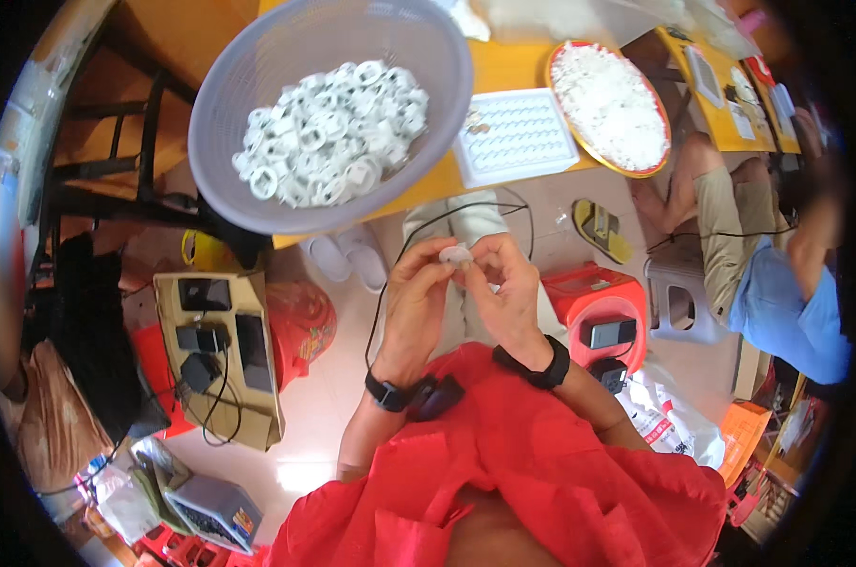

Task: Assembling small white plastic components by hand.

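From the head camera we look down on our two hands, raised together in front of a red shirt (541, 472). Our left hand (416, 288) and right hand (505, 283) meet at the fingertips, and between them we pinch a small white ring (455, 254); both grips are narrow, closed on that one piece, which sits well below the edge of the surface and above our lap. Each wrist carries a black band (387, 391).

Above the hands, a large grey basket (248, 104) rests on the yellow surface (508, 66) and hangs partly over its edge; it holds a heap of white rings (333, 132) like the one we hold. Just to the right of the basket lies a white tray (515, 137) with rows of small pockets. Beyond that stands a round red-rimmed dish (651, 170) filled with small white bits.

A thin black cable (418, 227) loops from our left wrist up past the hands. On the floor to the right stands a red stool (598, 312) with a dark phone on it. Farther right, another person in a blue top (787, 312) sits by a grey stool (675, 293). To the left, a cardboard box (258, 416) carries dark devices and wires.
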Tool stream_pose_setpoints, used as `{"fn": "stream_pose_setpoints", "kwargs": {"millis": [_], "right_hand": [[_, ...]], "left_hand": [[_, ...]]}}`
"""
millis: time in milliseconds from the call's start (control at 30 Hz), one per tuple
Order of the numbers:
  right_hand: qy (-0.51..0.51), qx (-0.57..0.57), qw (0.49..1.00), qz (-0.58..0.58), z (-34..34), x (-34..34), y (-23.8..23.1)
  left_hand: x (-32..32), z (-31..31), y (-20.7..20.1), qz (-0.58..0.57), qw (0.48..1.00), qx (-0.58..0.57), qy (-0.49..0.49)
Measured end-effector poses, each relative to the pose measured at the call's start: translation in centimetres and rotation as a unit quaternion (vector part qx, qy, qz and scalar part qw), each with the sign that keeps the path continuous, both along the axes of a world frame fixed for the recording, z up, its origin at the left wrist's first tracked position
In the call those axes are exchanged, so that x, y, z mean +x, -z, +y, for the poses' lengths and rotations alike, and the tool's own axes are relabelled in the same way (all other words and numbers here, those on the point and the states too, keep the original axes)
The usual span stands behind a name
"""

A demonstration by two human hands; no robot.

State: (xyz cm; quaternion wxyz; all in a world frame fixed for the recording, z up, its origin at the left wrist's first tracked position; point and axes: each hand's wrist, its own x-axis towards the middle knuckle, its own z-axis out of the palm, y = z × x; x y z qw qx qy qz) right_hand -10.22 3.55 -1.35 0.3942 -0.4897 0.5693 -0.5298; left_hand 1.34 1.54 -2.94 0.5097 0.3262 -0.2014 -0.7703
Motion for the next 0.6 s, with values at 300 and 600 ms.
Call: {"fn": "stream_pose_setpoints", "kwargs": {"millis": [300, 600], "right_hand": [[-0.153, 0.098, 0.982, -0.052, -5.2, -10.2, -5.9], [0.066, -0.194, 0.968, 0.147, -13.7, -10.0, -16.9]], "left_hand": [[3.0, -0.3, -1.6, -0.068, 0.996, -0.029, 0.042], [3.5, 1.2, -1.5, -0.038, 0.998, -0.007, 0.057]]}}
